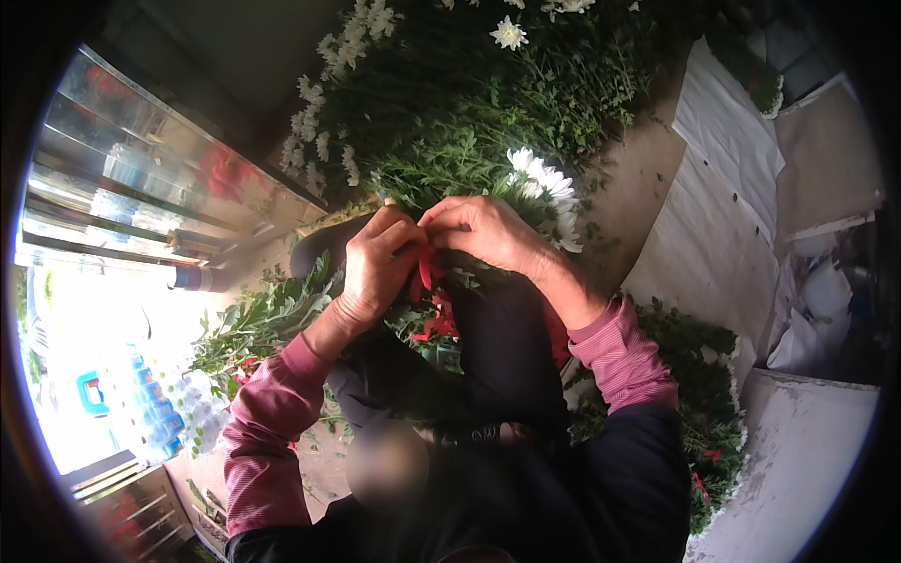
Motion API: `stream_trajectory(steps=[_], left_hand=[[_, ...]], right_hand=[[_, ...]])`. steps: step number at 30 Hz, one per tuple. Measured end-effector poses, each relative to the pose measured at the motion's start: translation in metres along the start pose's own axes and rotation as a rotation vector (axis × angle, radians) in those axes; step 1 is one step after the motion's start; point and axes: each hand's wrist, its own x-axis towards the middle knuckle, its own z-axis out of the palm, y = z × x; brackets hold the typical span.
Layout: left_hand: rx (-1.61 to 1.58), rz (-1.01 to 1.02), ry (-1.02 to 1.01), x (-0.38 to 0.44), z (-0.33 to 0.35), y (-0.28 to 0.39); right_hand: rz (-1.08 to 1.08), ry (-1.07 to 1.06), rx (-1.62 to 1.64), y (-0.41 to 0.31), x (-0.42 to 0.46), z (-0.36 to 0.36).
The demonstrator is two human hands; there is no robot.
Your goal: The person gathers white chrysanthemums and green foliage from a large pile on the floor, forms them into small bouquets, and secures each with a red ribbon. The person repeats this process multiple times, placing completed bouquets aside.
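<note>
A bunch of white chrysanthemums (545,184) with green leaves lies across my knees, its blooms to the right. At its stems, my left hand (386,257) and my right hand (482,229) meet with their fingertips almost touching. Both pinch a red ribbon (424,271), whose loose end hangs down between the hands. The fingers hide where the ribbon meets the stems. Below, more red ribbon (442,320) lies between my dark-trousered legs (500,338).
A large heap of white chrysanthemums (450,91) covers the floor ahead. Leafy stems (274,320) lie at the left, near plastic-wrapped bottles (158,412) in the bright doorway. Bundles tied with red (704,436) lie at the right, beside a white cloth sheet (711,225).
</note>
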Motion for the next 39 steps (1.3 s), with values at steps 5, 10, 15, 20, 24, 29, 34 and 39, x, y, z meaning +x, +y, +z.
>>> stream_trajectory(steps=[5,10,15,20,24,29,34,39], left_hand=[[0.048,0.019,0.015,-0.003,0.002,0.002],[0.081,0.079,-0.038,-0.007,0.0,0.005],[0.164,0.156,-0.138,-0.034,-0.019,0.02],[0.555,0.167,-0.077,-0.044,-0.023,0.031],[0.667,-0.056,-0.381,-0.053,-0.013,0.015],[0.503,0.136,-0.207,0.021,0.039,0.049],[0.458,0.212,-0.015,0.043,0.063,0.074],[0.611,0.194,-0.074,0.036,-0.043,0.07]], right_hand=[[-0.004,-0.035,-0.077,0.008,0.004,-0.002],[-0.053,0.17,-0.341,-0.001,-0.009,0.01],[-0.125,0.315,-0.509,0.004,-0.005,0.023],[-0.226,0.43,-0.358,-0.003,-0.009,0.016],[-0.034,0.174,0.132,-0.033,-0.072,0.038],[0.292,0.228,1.024,0.015,-0.083,0.063],[-0.021,0.504,0.698,0.004,-0.043,0.035],[0.073,0.863,1.293,0.01,-0.063,-0.045]])
